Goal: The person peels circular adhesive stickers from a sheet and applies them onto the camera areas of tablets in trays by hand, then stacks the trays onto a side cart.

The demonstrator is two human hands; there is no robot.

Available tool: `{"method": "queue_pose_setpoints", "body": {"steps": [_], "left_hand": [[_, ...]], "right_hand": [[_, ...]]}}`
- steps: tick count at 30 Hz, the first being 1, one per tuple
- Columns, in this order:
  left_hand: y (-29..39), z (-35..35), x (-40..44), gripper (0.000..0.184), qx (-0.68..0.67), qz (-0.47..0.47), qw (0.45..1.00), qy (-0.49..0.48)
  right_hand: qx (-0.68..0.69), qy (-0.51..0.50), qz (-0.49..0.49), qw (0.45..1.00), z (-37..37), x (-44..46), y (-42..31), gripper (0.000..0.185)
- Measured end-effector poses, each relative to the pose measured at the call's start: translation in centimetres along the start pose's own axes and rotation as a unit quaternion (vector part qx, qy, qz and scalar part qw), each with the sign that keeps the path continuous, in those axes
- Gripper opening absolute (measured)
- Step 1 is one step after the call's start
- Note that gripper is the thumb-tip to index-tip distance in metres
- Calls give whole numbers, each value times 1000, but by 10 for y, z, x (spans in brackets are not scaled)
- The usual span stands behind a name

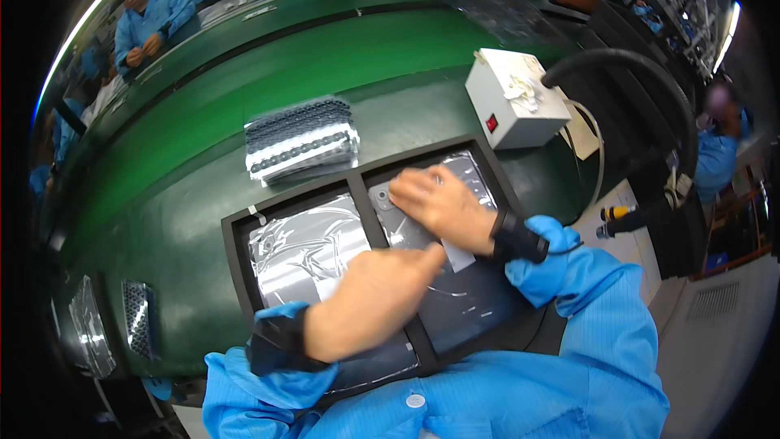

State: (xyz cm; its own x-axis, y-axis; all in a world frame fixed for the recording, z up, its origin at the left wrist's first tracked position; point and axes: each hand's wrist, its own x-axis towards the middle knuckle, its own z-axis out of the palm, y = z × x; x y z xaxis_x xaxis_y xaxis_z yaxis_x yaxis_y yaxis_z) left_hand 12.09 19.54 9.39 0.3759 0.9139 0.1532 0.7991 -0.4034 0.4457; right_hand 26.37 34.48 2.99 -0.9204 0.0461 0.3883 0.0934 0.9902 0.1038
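Black walls of a two-bay tray [370,219] frame a worker's hands at a green counter [187,276], with a tablet in each bay. In the tray's left bay, one tablet [272,264] lies under wrinkled clear film [325,232], the left hand [374,297] and its wrist passing over its near part. The other tablet [467,297], in the tray's right bay, is the one being worked on, a pale label [457,256] near its middle.

The right hand [443,203] is palm down over that tablet's far end, fingers extended and close together, nothing seen in their grip. The left, blurred, reaches across the tray's divider with fingers curled; whether it pinches anything cannot be told.

Filling the tray looks done, with no bay vacant. Work on the right tablet seems midway: film glints at its far corner, while its near part looks smoother. How much is left there is unclear. Beyond the tray, bubble wrap [302,140] lies apparently not yet used; a white box [512,102] stands past the tray's far right corner.
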Motion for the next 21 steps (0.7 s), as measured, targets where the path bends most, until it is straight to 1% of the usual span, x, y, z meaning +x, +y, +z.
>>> {"method": "queue_pose_setpoints", "body": {"steps": [1, 2, 3, 4, 5, 6, 7, 8, 9, 10, 11, 12, 13, 14, 15, 17, 18, 19, 21], "left_hand": [[-3, -13, -2, 14, -45, -29, 999, 9], [-11, -20, -3, 14, -107, -48, 993, 26], [-20, -26, -4, 15, -169, -68, 982, 45], [-29, -28, -7, 16, -231, -82, 969, 30], [-34, -27, -9, 16, -230, -83, 969, 34], [-37, -26, -11, 17, -337, -128, 933, 4], [-39, -25, -12, 18, -439, -170, 882, -26], [-40, -23, -13, 20, -450, -165, 877, -34], [-42, -20, -14, 20, -449, -164, 878, -32], [-43, -16, -14, 20, -421, -157, 893, -27], [-44, -14, -16, 21, -393, -150, 907, -21], [-41, -13, -16, 21, -393, -150, 907, -22], [-38, -11, -17, 20, -440, -162, 883, -28], [-36, -10, -18, 20, -486, -174, 855, -34], [-36, -9, -21, 20, -486, -176, 855, -34], [-37, -7, -27, 20, -617, -218, 746, -123], [-40, -4, -31, 22, -612, -220, 745, -148], [-39, -2, -34, 22, -612, -221, 746, -146], [-36, 2, -37, 21, -636, -236, 723, -131]], "right_hand": [[53, -8, 36, 998, -11, -1, 6, 37], [82, -9, 69, 994, -15, -5, 11, 35], [77, -5, 69, 995, -24, -5, 6, 35], [217, 50, 149, 963, -38, -3, -5, 31], [354, 102, 223, 902, -49, -3, -15, 27], [427, 98, 229, 870, -56, -7, -21, 32], [426, 98, 227, 870, -59, -10, -33, 32], [549, 80, 264, 789, -61, -13, -48, 39], [659, 59, 295, 690, -62, -16, -59, 48], [633, 37, 290, 717, -61, -18, -64, 63], [632, 38, 289, 717, -60, -19, -69, 63], [625, 45, 291, 723, -58, -20, -74, 63], [617, 52, 293, 728, -56, -21, -79, 64], [610, 81, 275, 739, -50, -22, -83, 61], [611, 81, 274, 738, -47, -25, -86, 61], [602, 100, 184, 770, -45, -31, -90, 52], [579, 84, 189, 789, -52, -32, -93, 38], [567, 91, 187, 797, -57, -28, -96, 28], [492, 71, 132, 857, -55, -29, -91, 21]]}}
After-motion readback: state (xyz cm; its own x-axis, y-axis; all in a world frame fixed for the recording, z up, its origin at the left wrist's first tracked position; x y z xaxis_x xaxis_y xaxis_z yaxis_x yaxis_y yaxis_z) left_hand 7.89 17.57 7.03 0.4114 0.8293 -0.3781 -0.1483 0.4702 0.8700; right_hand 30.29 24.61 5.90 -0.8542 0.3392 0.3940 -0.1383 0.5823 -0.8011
